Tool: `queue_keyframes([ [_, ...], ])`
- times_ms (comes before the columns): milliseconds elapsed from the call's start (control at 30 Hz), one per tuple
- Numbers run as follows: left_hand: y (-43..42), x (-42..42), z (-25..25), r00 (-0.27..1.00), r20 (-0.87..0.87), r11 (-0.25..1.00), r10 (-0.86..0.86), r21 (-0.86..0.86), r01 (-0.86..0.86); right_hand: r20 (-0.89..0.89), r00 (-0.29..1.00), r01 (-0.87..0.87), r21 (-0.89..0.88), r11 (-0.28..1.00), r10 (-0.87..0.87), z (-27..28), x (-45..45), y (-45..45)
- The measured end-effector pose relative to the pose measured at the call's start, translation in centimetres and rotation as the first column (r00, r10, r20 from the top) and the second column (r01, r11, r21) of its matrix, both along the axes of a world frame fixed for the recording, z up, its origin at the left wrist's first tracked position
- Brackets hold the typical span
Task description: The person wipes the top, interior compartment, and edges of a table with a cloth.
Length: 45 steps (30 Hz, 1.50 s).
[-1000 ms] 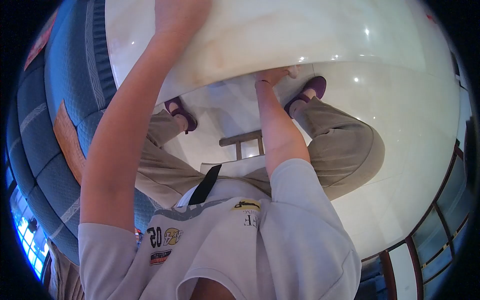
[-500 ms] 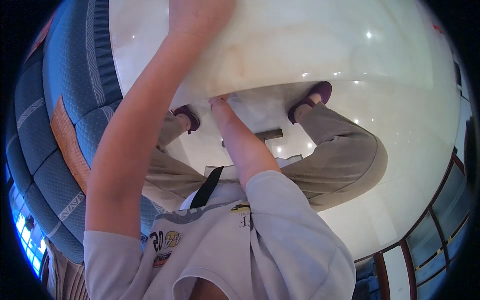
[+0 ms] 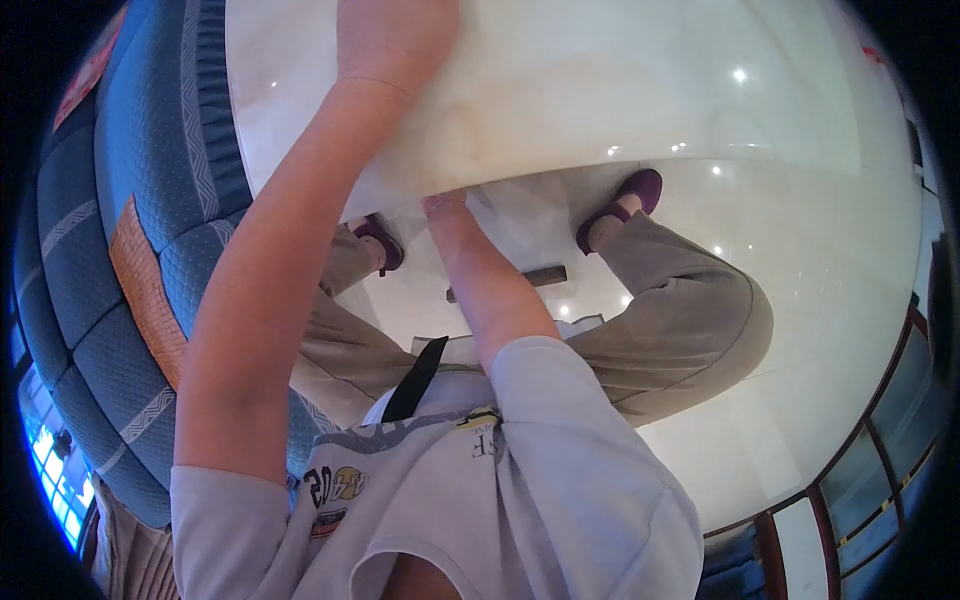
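My left hand (image 3: 398, 40) is over the glossy cream tabletop (image 3: 620, 80) at the top of the head view. Its fingers run past the upper edge of the picture, so what they do is hidden. Lower down, my right hand (image 3: 446, 198) reaches in below the table's near edge, with a thin band around the wrist. The tabletop covers the fingers of that hand. Whether either hand holds anything cannot be seen.
A blue quilted sofa (image 3: 150, 130) lines the left side, with a brown woven mat (image 3: 145, 290) on it. Purple shoes (image 3: 640, 190) rest on the shiny floor under the table edge. A dark bar (image 3: 545, 276) lies between the legs. Glass-panelled doors (image 3: 870, 450) stand at lower right.
My left hand has drawn back slightly toward me, showing more of the wrist. My right forearm has shifted slightly to the right, its hand still under the edge.
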<state>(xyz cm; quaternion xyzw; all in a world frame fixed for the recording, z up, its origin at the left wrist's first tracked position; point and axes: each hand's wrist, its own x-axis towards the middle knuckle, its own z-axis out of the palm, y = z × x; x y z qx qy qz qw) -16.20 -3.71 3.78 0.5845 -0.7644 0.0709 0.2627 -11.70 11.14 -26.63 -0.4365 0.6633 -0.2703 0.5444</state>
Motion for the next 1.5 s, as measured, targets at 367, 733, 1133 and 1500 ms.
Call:
queue_keyframes([
  [367,-0.4,0.6,-0.2,1.000,-0.014,0.999,-0.016,-0.049,0.015,-0.377,0.783,-0.265,0.518,0.814,0.495,-2.5,-17.3,-4.2],
  [733,-0.3,0.5,-0.1,1.000,0.020,1.000,-0.010,-0.022,0.011,-0.769,0.529,-0.149,0.333,0.931,0.359,2.9,-34.9,-9.0],
  [1133,-0.2,0.5,0.1,1.000,-0.006,1.000,0.019,-0.012,-0.019,-0.515,0.850,-0.097,-0.358,0.929,-0.110,-3.6,-21.7,-3.3],
  [1500,-0.1,0.4,0.0,0.998,-0.038,0.997,0.050,0.058,-0.047,-0.565,0.825,-0.217,-0.322,0.921,-0.003,-6.8,-1.8,6.1],
])
